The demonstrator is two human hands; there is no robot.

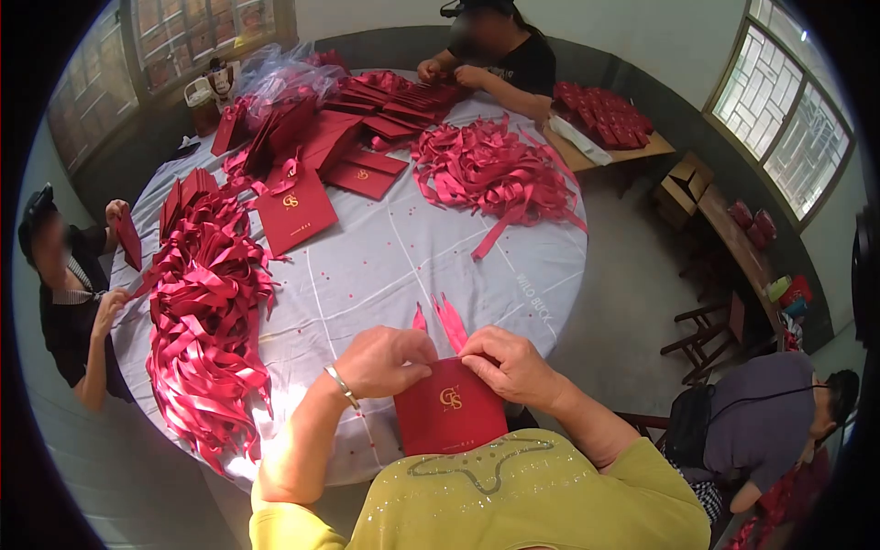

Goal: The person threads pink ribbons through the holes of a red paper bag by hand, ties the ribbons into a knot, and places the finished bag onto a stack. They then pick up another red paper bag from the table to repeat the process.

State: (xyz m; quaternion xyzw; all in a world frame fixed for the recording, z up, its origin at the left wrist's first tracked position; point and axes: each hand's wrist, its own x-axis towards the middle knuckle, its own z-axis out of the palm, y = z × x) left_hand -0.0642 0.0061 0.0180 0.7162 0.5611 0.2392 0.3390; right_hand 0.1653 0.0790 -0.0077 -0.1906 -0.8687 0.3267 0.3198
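A flat red paper bag [447,412] with gold lettering stands at the table's near edge, against the yellow shirt. My left hand [390,360], with a bracelet at the wrist, pinches its upper left edge. At the upper right edge, my right hand [511,364] closes thumb and forefinger on the bag, where a pink-red ribbon [449,323] comes out. Both ribbon ends point away across the cloth; the fingers hide where the ribbon meets the bag.
Long heaps of loose ribbon [206,321] lie on the left, with another ribbon pile [495,174] at the back right. Red bags [298,215] are stacked at the back of the round table [367,275]. Several co-workers sit around. A stool [706,335] stands at right.
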